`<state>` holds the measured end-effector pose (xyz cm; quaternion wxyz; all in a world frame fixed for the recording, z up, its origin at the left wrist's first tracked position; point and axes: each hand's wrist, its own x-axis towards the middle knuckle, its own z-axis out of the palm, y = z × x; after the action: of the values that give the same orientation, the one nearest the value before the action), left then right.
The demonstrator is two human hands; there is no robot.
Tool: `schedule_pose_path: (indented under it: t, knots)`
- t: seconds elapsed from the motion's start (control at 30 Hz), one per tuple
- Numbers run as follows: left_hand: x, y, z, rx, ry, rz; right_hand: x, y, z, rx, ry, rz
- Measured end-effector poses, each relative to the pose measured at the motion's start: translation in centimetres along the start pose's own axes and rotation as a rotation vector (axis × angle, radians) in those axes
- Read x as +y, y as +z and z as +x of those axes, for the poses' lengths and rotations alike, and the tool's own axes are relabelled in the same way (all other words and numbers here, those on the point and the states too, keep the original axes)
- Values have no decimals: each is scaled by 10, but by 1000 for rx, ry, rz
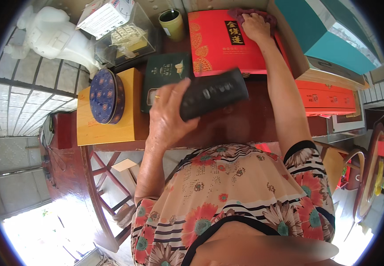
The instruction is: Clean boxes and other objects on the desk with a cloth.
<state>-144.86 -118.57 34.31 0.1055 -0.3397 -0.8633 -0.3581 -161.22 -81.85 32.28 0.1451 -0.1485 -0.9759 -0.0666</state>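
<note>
My left hand (170,111) grips a black box (215,93) with pale writing, blurred and held tilted above the dark red wooden table (245,123). At the back of the table, my right hand (255,26) presses a purple cloth (271,20) onto the upper right part of a large red gift box (211,60). That box bears gold patterns and a black panel with gold writing. Just behind my left hand lies a dark green box (167,66), partly hidden by the fingers. A blue oval tin (103,96) rests on a yellow box (112,134) to the left.
A green cup (172,26) stands behind the green box. Farther left are a model ship (128,35) in a clear case, a white carton (107,16) on top and a white elephant figure (54,31). Teal boxes (338,50) and orange-red boxes (325,96) crowd the right.
</note>
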Motion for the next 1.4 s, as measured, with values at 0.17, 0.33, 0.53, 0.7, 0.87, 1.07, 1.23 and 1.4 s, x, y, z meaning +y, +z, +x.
schedule_pose_path:
  t: [0.17, 0.33, 0.53, 0.7, 0.87, 1.07, 1.23, 1.4]
  knots:
    - [-28, -16, 33, 358, -210, 92, 6, 10, 24, 15, -16, 13]
    - [-54, -11, 72, 402, -273, 64, -2, 2, 17, 20, -30, -14]
    - [-55, 30, 133, 244, -311, 97, -1, -17, -37, 81, -25, -58]
    - [-42, 71, 179, 216, -290, 106, 11, -42, -129, 283, -224, 39]
    - [2, 115, 222, 103, -308, 58, 5, -60, -237, 195, -314, 324]
    - [31, 162, 241, -23, -367, -155, -1, -29, -285, 152, -202, 362]
    - [37, 151, 227, 7, -211, -397, -1, -25, -283, 135, -223, 377]
    - [16, 90, 144, 61, -101, -345, -1, -21, -285, 134, -272, 389]
